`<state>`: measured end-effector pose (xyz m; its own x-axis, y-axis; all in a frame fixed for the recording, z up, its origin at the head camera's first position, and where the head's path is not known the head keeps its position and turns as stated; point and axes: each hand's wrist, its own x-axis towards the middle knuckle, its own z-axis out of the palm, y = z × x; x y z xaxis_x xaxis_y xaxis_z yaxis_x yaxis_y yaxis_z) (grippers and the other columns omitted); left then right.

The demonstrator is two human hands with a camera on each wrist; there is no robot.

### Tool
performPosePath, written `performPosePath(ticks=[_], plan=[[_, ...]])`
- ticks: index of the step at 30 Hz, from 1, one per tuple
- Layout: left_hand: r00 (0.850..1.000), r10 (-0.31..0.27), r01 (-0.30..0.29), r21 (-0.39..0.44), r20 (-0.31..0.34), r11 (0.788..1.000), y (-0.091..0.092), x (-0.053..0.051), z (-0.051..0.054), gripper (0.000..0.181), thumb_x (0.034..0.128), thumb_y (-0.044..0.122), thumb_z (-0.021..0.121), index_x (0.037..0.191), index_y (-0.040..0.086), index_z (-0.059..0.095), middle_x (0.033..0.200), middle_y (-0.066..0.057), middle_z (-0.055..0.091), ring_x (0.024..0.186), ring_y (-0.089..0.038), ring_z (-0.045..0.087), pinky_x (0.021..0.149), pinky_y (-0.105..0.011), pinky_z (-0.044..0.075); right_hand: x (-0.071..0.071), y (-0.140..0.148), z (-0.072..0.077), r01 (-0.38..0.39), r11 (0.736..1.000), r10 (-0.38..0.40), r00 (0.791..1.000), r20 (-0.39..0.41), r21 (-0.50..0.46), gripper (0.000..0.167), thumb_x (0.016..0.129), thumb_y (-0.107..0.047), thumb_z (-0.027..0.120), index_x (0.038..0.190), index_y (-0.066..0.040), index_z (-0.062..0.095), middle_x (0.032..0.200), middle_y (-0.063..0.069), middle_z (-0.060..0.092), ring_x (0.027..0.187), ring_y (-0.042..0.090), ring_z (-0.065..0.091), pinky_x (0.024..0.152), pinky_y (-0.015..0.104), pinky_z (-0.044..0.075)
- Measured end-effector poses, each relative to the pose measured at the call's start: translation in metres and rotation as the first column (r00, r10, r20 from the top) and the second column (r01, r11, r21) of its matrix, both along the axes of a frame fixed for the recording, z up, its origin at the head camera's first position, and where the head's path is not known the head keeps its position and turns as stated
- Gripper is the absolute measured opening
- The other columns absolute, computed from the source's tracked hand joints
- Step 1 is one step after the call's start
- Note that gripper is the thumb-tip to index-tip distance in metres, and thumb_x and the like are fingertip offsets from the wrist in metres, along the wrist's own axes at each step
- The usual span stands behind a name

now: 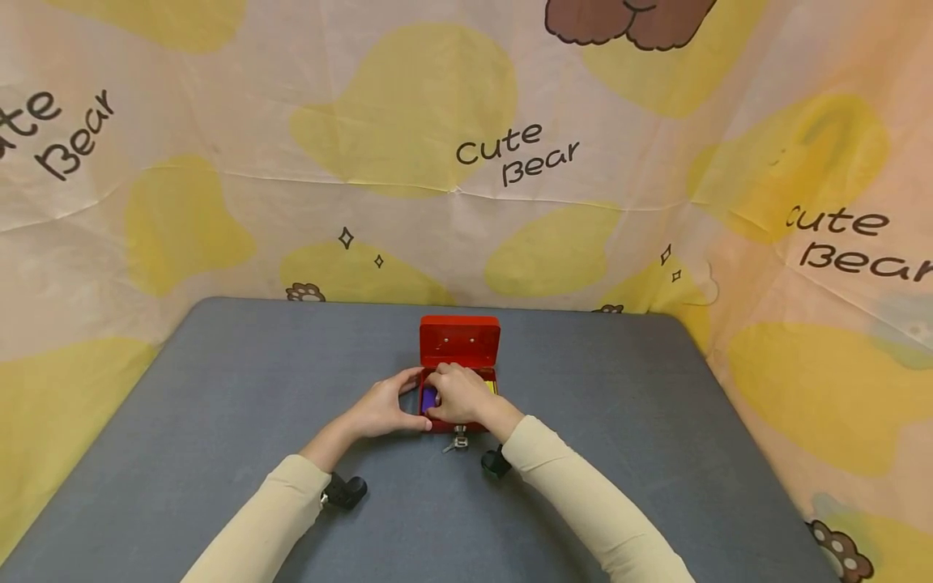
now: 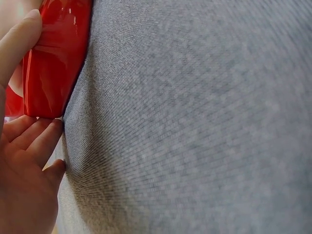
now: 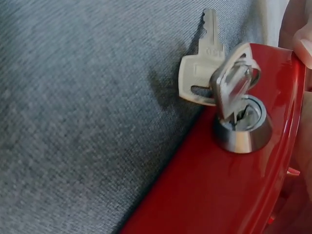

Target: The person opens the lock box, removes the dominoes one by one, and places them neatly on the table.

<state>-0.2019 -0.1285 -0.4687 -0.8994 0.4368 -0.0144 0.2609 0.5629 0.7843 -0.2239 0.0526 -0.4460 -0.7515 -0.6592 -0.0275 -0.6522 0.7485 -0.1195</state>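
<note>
A small red metal cash box (image 1: pixel 459 343) stands on the table with its lid raised. My left hand (image 1: pixel 379 409) holds the box's left end, thumb at the front corner and fingers along the side and back. The left wrist view shows that thumb and those fingers on the glossy red box (image 2: pixel 56 68). Inside the box, my right hand (image 1: pixel 461 394) has thumb and fingers round a purple piece (image 1: pixel 428 398), mostly covered by the hand. A yellow piece (image 1: pixel 491 387) shows at the box's right side. Keys (image 3: pixel 207 68) hang from the front lock (image 3: pixel 248 134).
The box is on a grey cloth-covered table (image 1: pixel 291 348). A printed curtain (image 1: pixel 408 105) with yellow patches and lettering encloses the back and sides. A black wrist-worn device is on each wrist, the left one (image 1: pixel 346 491) just above the tabletop.
</note>
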Motion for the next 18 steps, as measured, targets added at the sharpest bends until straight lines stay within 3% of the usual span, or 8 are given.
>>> performPosePath(ticks=[11, 18], plan=[[1.000, 0.001, 0.000, -0.006, 0.013, 1.000, 0.001, 0.000, 0.003, 0.092, 0.0670, 0.038, 0.081, 0.139, 0.004, 0.035, 0.136, -0.016, 0.047, 0.124, -0.026, 0.047, 0.104, -0.046, 0.033, 0.001, 0.011, 0.005, -0.015, 0.997, 0.017, 1.000, 0.023, -0.074, 0.044, 0.078, -0.035, 0.069, 0.116, -0.012, 0.063, 0.106, 0.003, 0.061, 0.090, 0.014, 0.055, 0.082, 0.025, 0.049], [1.000, 0.003, -0.003, -0.012, 0.009, 1.000, 0.001, 0.002, 0.003, 0.091, 0.0672, 0.036, 0.081, 0.139, 0.003, 0.035, 0.136, -0.017, 0.047, 0.123, -0.027, 0.048, 0.104, -0.047, 0.034, 0.005, 0.016, 0.012, -0.026, 0.993, 0.029, 0.999, 0.021, -0.116, 0.042, 0.079, -0.034, 0.068, 0.114, -0.012, 0.063, 0.102, 0.002, 0.060, 0.087, 0.012, 0.054, 0.076, 0.023, 0.049]])
